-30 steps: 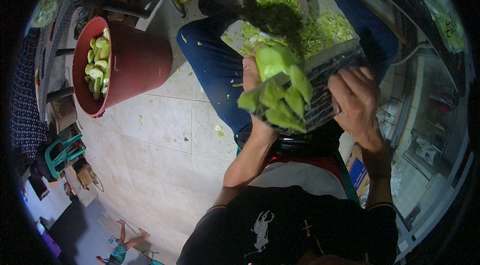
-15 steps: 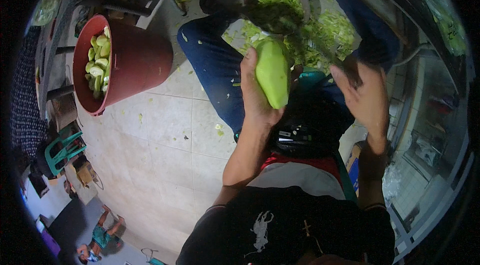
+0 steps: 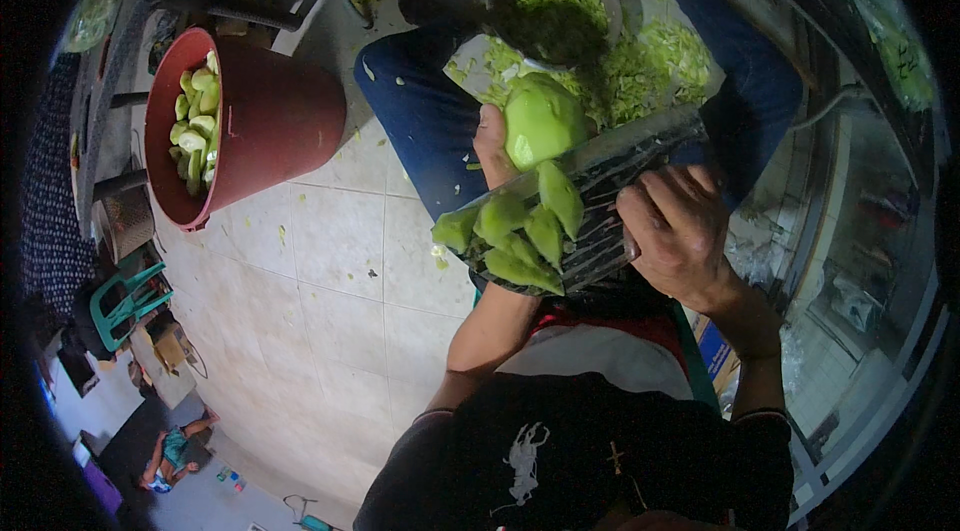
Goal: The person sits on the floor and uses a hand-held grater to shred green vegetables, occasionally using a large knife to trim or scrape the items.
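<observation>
My left hand [image 3: 490, 143] is closed round a peeled green papaya [image 3: 545, 123], its thumb along the left side. The palm and fingers are mostly hidden. My right hand [image 3: 680, 231] is closed on a broad, dark knife [image 3: 645, 143], whose handle its fingers hide. Flat side up, the blade slants across my left wrist and covers the papaya's near end. Several light green slices [image 3: 520, 231] lie on the blade. Past the papaya, between my legs, shredded papaya [image 3: 665, 66] is heaped on a pale sheet.
At the far middle stands a round basin [image 3: 613, 16] with green pieces in it. A red bucket [image 3: 285, 126] of peeled pieces stands at left. Green scraps dot the tiled floor [image 3: 340, 261]. A green plastic chair [image 3: 128, 306] and another person [image 3: 178, 453] are at far left.
The knife, blurred near the far heap before, has come left and nearer, over my left wrist, and slices now show on it. The papaya has tipped, its near end now covered.
</observation>
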Motion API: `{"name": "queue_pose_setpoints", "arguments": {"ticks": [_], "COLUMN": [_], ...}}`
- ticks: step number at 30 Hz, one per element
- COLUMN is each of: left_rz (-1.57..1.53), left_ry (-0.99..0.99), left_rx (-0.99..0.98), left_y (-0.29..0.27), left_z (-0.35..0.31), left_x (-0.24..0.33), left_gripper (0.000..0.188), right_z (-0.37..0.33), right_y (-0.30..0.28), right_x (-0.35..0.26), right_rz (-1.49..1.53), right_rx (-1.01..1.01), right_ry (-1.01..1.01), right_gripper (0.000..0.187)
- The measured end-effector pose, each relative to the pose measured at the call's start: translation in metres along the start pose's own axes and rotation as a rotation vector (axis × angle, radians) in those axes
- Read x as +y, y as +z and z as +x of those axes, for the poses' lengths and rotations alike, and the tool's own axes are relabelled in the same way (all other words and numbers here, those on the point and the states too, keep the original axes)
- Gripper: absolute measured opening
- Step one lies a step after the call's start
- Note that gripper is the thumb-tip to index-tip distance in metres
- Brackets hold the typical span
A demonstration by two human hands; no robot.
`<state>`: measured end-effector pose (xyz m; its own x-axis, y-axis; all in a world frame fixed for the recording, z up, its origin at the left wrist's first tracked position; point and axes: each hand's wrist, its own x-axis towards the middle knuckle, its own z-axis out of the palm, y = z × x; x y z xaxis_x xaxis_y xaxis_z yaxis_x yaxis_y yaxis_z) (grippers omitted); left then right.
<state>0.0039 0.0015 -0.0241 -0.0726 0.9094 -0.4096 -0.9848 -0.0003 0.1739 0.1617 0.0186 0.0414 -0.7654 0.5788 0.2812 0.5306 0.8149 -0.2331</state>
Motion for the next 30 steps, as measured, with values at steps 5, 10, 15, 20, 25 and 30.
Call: {"name": "queue_pose_setpoints", "arguments": {"ticks": [5, 10, 15, 20, 25, 30], "left_rz": [0.167, 0.079, 0.004, 0.300, 0.153, 0.089], "left_ry": [0.075, 0.044, 0.042, 0.185, 0.106, 0.011], "left_rx": [0.119, 0.134, 0.004, 0.103, 0.166, -0.079], "left_y": [0.014, 0.013, 0.015, 0.033, 0.027, 0.012], "left_z": [-0.006, -0.012, -0.022, -0.032, -0.022, -0.017], "left_x": [-0.001, -0.002, -0.005, -0.020, -0.011, -0.002], "left_gripper": [0.052, 0.050, 0.051, 0.050, 0.060, 0.061], "right_z": [0.002, 0.004, 0.011, 0.032, 0.011, 0.006], "right_y": [-0.001, 0.004, 0.002, 0.006, -0.016, -0.016], "right_x": [-0.001, 0.002, 0.007, 0.042, 0.022, 0.008], "right_rz": [-0.035, -0.038, -0.036, 0.170, 0.144, 0.006], "right_rx": [-0.019, 0.047, 0.080, 0.104, 0.147, 0.051], "right_ry": [0.002, 0.015, 0.081, 0.409, 0.242, -0.032], "right_gripper": [0.017, 0.018, 0.018, 0.021, 0.017, 0.014]}}
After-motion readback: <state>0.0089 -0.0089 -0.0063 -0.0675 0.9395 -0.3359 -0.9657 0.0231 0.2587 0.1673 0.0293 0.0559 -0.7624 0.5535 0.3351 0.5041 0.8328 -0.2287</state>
